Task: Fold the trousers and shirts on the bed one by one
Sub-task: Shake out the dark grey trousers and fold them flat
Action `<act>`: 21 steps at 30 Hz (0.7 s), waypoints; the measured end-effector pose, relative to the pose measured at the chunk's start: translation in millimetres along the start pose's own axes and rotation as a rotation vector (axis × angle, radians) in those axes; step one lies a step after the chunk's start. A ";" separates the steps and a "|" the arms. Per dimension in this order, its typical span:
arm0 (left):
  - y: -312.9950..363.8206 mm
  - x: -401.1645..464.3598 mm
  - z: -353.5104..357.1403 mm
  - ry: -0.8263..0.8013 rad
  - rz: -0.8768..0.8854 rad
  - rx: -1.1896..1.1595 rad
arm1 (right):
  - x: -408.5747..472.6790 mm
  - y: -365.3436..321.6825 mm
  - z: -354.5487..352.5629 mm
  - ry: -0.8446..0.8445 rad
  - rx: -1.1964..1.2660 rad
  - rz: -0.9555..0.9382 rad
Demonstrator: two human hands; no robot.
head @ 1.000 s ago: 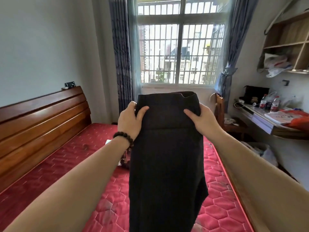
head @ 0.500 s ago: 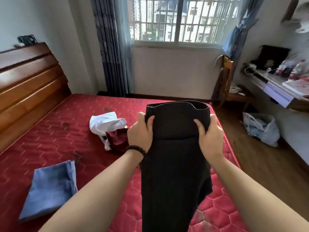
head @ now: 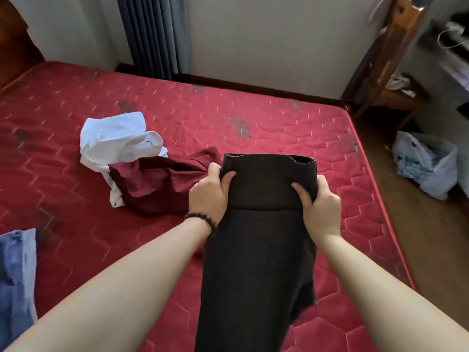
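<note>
Black trousers (head: 256, 262) hang over the red bed (head: 253, 118), held up by the waistband. The left hand (head: 209, 196) and the right hand (head: 322, 212) each pinch a side of the waistband, thumbs in front, fingers curled behind. Left of the trousers lies a blue folded garment (head: 15, 280). Beyond the left hand, a maroon shirt (head: 157, 184) and a white shirt (head: 119, 141) lie crumpled together.

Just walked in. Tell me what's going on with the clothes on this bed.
A person is holding up dark trousers by the waistband, left hand and right hand gripping either side, over the red bed. A white shirt and a maroon garment lie crumpled, unfolded. A blue garment lies flat at the left.
</note>
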State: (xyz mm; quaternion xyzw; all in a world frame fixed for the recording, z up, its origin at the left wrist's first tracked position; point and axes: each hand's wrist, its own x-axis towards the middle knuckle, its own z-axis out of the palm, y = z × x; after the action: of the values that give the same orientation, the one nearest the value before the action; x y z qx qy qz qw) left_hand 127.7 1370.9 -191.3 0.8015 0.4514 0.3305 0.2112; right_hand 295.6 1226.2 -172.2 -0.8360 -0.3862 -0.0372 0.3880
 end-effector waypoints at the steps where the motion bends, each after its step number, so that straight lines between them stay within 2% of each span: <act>1: -10.7 6.1 20.1 -0.006 -0.004 0.002 | 7.0 13.7 16.3 -0.021 0.010 0.018; 6: -59.4 34.6 114.9 -0.043 -0.032 0.008 | 41.7 80.9 94.8 -0.074 0.021 0.084; 10: -99.9 46.7 181.8 -0.156 -0.186 -0.128 | 58.2 131.0 153.0 -0.130 0.038 0.202; 12: -121.8 39.9 212.2 -0.311 -0.316 -0.180 | 57.7 157.2 180.1 -0.275 0.030 0.323; 15: -149.2 17.2 242.6 -0.514 -0.427 -0.094 | 42.0 195.8 211.5 -0.542 -0.016 0.500; 17: -160.6 5.9 252.5 -0.479 -0.398 -0.043 | 28.9 213.7 223.4 -0.574 -0.066 0.548; 21: -166.1 -0.3 264.2 -0.452 -0.236 0.058 | 13.9 223.4 240.4 -0.526 -0.059 0.561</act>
State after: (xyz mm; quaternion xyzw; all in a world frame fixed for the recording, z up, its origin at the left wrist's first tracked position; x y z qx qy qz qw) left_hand 221.0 1443.7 -480.1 0.8024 0.4926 0.1030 0.3207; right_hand 399.0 1308.2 -473.1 -0.9009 -0.2276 0.2751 0.2466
